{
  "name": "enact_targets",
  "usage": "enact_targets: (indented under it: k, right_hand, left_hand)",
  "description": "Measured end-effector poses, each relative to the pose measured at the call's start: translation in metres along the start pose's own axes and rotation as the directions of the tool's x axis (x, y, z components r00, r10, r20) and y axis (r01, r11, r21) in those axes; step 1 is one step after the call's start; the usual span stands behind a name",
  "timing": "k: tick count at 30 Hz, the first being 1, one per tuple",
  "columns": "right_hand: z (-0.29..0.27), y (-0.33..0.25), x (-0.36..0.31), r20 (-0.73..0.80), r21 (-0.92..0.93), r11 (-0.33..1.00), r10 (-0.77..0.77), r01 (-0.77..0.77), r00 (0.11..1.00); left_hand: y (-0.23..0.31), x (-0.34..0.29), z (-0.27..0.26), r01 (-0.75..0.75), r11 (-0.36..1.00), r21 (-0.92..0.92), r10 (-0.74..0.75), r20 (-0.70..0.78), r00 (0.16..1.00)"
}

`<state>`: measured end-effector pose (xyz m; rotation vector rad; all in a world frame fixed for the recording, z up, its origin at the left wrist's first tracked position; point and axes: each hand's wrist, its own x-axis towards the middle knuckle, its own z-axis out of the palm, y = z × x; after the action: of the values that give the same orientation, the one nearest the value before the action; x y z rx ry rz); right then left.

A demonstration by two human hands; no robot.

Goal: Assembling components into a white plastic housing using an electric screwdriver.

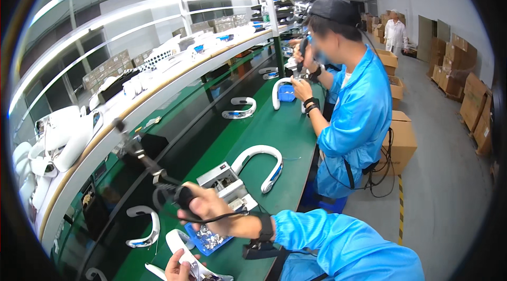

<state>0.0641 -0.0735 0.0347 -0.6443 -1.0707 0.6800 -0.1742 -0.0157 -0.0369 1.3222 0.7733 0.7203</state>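
Observation:
At the lower edge, my left hand (180, 268) grips a white curved neck-fan housing (177, 243), with inner parts showing at its near end. My right hand (214, 206) is closed around the black end of what looks like an electric screwdriver (182, 196), raised above the bench. From that tool a dark and metal length slants up to the left; its far end is blurred. Beneath my right wrist sits a blue bin (211, 249) of small shiny metal parts. Just beyond my hand stands a grey box-shaped device (224, 181), possibly a screw feeder.
White U-shaped neck fans (259, 150) lie along the green bench (232, 136), one (153, 231) at left. A shelf (153, 88) with white parts runs along the left. A co-worker in blue (359, 106) works at the bench's right side. Cardboard boxes (398, 141) stand behind them.

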Motion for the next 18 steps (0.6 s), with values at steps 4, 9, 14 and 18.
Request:
enact_targets:
  k: [4,9,14,18]
  right_hand:
    - [-0.041,0.014,-0.017,-0.184,-0.038,0.996,-0.084,0.078,0.979]
    - [-0.081,0.027,-0.028,-0.219,-0.103,0.992,-0.092,0.07,0.971]
    - [-0.075,0.04,-0.029,-0.196,-0.214,0.974,-0.118,0.075,0.973]
    - [-0.079,0.048,-0.027,-0.218,-0.24,0.965,-0.158,0.104,0.963]
  left_hand:
    - [-0.001,0.002,0.009,-0.007,0.973,-0.231,0.001,-0.024,1.0]
    - [0.005,0.0,0.006,0.02,0.984,-0.179,-0.008,0.066,0.998]
    - [0.005,-0.003,0.005,0.016,0.973,-0.232,-0.002,0.061,0.998]
    - [0.004,-0.004,0.004,0.023,0.977,-0.213,-0.008,0.073,0.997]
